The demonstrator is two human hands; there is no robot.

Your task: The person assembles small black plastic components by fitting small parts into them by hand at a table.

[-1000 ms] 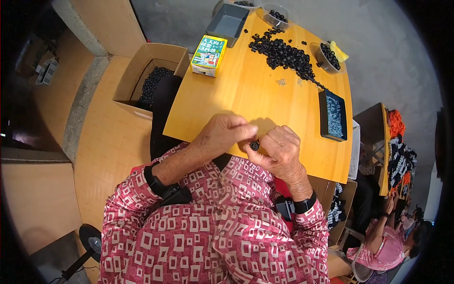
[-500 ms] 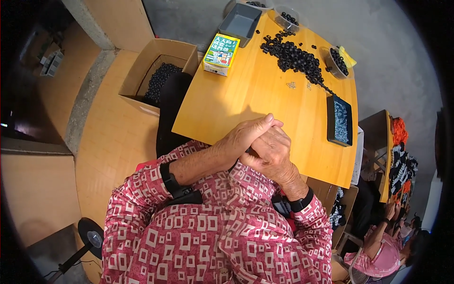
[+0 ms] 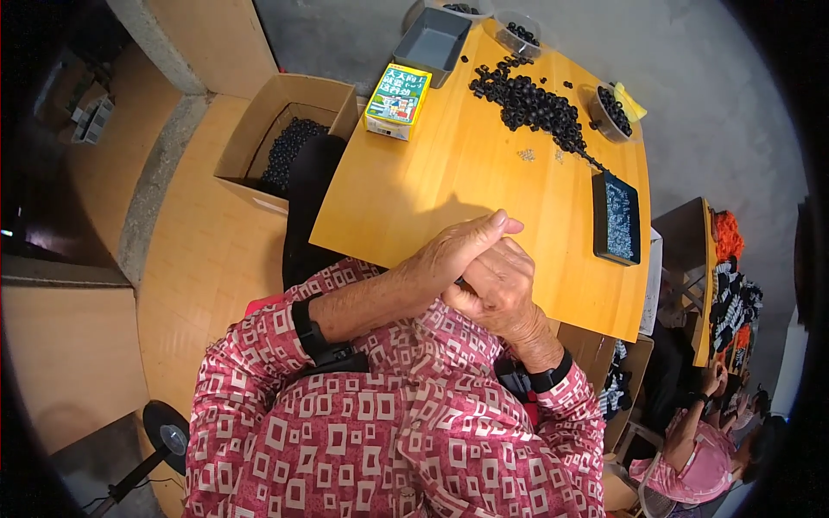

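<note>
My left hand and my right hand press together over the table's near edge, in front of my body. The left thumb points up and away, while most of the left fingers are hidden behind the right hand. My right fingers are closed against the left palm. A small dark spot shows between the hands; what it belongs to is hidden. Beyond them on the wooden table lies a long heap of small black ring-like parts. A black tray of small clear pieces stands to the right.
A yellow-green carton, an empty grey tray and clear tubs of black parts stand toward the back. Left of the table is a cardboard box of dark pieces. Another person sits at the lower right.
The hands stay pressed together and have shifted slightly, the left thumb a little further right. The whole view has moved a little; nothing on the table has visibly changed place.
</note>
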